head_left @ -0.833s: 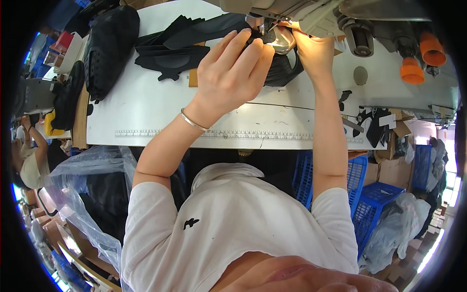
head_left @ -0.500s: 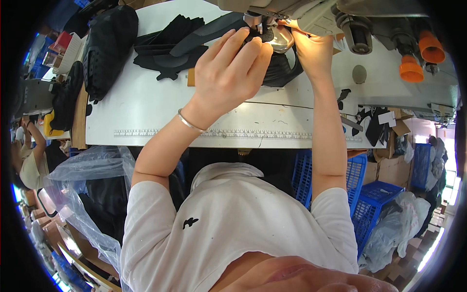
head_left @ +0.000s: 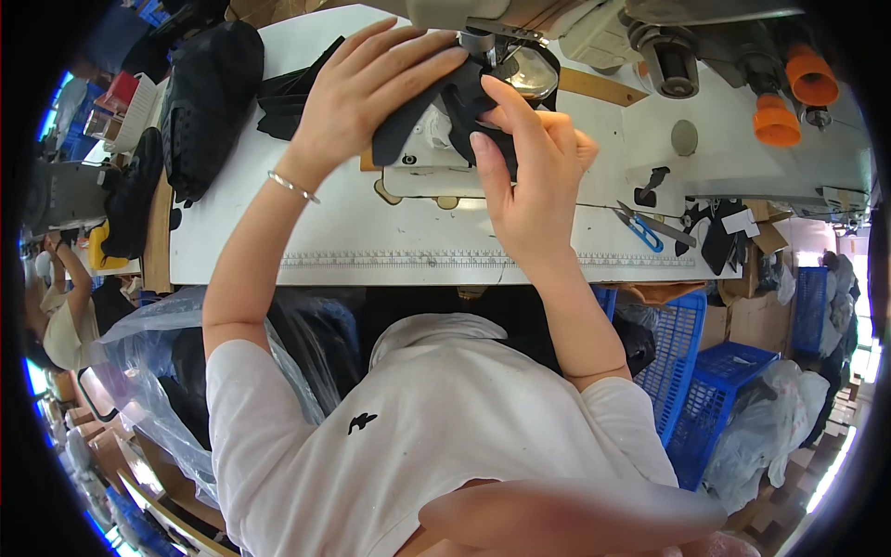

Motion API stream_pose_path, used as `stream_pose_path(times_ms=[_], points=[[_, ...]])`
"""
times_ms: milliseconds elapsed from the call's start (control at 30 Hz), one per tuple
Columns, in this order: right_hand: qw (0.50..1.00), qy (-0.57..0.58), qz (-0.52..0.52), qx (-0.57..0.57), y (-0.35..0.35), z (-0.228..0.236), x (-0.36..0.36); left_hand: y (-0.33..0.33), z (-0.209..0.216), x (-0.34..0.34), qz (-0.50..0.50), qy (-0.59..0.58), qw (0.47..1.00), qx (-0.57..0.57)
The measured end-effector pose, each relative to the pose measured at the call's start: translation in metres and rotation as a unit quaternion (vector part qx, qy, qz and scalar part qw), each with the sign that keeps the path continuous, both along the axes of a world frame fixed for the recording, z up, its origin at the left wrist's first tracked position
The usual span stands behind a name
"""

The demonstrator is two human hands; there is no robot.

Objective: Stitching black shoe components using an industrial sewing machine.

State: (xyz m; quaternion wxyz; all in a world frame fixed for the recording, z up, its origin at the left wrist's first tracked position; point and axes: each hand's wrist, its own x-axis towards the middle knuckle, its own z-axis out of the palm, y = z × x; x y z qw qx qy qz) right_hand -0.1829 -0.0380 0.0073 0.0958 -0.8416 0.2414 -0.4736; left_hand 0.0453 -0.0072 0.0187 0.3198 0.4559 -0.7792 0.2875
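A black cut piece of flexible material lies under the sewing machine's presser foot, its curved end bending toward me. My left hand rests on its left part, fingers stretched out flat toward the foot. My right hand is at the near right edge, thumb below and forefinger above, with the edge between them; the other fingertips are partly hidden. Left of the foot, a stack of black cut pieces is partly covered by my left hand. The machine's light metal bed shows between my hands.
Blue-handled thread snips lie at the table's right. A ruler strip runs along its front edge. Black shoes and a black bundle sit at the left. Blue crates stand at lower right. Orange cones hang at upper right.
My left hand has moved left and flattened out. My right hand has come back from behind the foot to the near edge of the black piece. The machine bed and snips now show.
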Motion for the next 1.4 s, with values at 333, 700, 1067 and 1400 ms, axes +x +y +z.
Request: stream_pose_path(times_ms=[333, 700, 1067, 1400], points=[[0.997, -0.007, -0.003, 0.072, -0.029, 0.009, -0.017, 0.003, -0.012, -0.053, -0.024, 0.036, 0.993, -0.114], [0.981, -0.022, 0.013, 0.191, -0.031, 0.017, -0.018, 0.002, -0.013, -0.061, 0.007, 0.019, 0.991, -0.132], [0.966, -0.027, 0.029, 0.254, -0.031, 0.019, -0.022, 0.002, -0.017, -0.065, 0.02, 0.009, 0.989, -0.149], [0.95, -0.077, 0.037, 0.301, -0.03, 0.009, -0.017, 0.005, 0.001, -0.068, 0.01, 0.302, 0.952, -0.051]])
